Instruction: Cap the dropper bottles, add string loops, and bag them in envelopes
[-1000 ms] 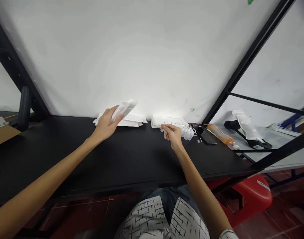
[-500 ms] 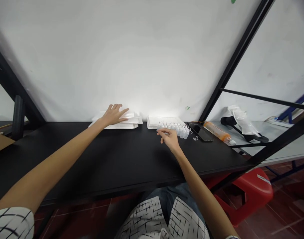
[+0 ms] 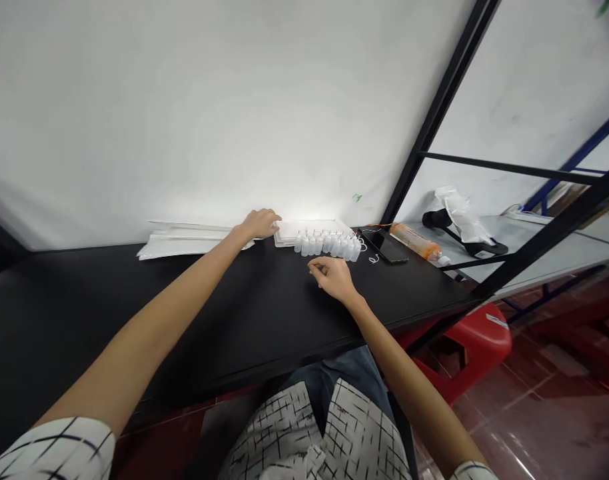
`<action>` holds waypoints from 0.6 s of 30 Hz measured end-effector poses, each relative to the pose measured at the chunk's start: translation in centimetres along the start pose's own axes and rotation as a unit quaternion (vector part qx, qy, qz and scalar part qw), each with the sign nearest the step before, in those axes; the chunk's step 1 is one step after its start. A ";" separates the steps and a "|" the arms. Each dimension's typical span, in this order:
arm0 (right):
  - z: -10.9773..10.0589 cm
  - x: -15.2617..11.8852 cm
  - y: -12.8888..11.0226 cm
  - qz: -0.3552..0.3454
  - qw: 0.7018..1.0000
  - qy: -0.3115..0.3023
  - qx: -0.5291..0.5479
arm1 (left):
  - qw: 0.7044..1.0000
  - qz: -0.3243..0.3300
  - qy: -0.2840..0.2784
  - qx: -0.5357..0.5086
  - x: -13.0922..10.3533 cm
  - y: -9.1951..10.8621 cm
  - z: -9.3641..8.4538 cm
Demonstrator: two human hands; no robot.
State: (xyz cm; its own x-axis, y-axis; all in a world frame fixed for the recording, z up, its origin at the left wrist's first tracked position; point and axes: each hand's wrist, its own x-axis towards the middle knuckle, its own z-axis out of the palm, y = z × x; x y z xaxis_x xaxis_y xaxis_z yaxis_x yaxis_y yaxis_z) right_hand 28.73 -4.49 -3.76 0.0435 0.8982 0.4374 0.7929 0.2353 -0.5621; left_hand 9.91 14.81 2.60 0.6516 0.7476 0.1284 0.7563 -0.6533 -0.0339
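Note:
My left hand (image 3: 261, 223) reaches to the left edge of a stack of white flat sheets or packets (image 3: 312, 225) by the wall. Its fingers bend down at that edge and are partly hidden, so a grip cannot be made out. My right hand (image 3: 333, 278) is just above the black tabletop, thumb and forefinger pinched together; anything between them is too small to name. Beyond it stands a row of small translucent white pieces (image 3: 329, 245), shaped like little bottles. Left of the stack, partly behind my left forearm, lie more white flat packets (image 3: 179, 241).
A small white loop (image 3: 373, 259) lies beside a black phone (image 3: 387, 248). Farther right are an orange-labelled clear bottle or roll (image 3: 415, 241) and a black frame post (image 3: 429, 113). A black device with a plastic bag (image 3: 462, 213) rests on a grey table; a red stool (image 3: 477, 340) stands below.
My left hand has moved right, from the left packets to the stack, its fingers no longer spread. My right hand stays pinched and now sits nearer me, clear of the row. The view has shifted.

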 end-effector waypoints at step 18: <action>-0.1 -1.4 -0.2 -0.015 0.993 -0.030 -0.117 | 0.992 0.051 -0.087 -0.075 3.8 0.5 1.5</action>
State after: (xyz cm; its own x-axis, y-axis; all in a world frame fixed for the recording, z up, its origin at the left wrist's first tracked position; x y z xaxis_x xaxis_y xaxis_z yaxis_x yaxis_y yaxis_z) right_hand 28.57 -5.83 -4.14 -0.0122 0.9141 0.4054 0.9128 0.1757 -0.3688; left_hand 12.82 17.49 1.62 0.7345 0.6773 -0.0410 0.6770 -0.7273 0.1124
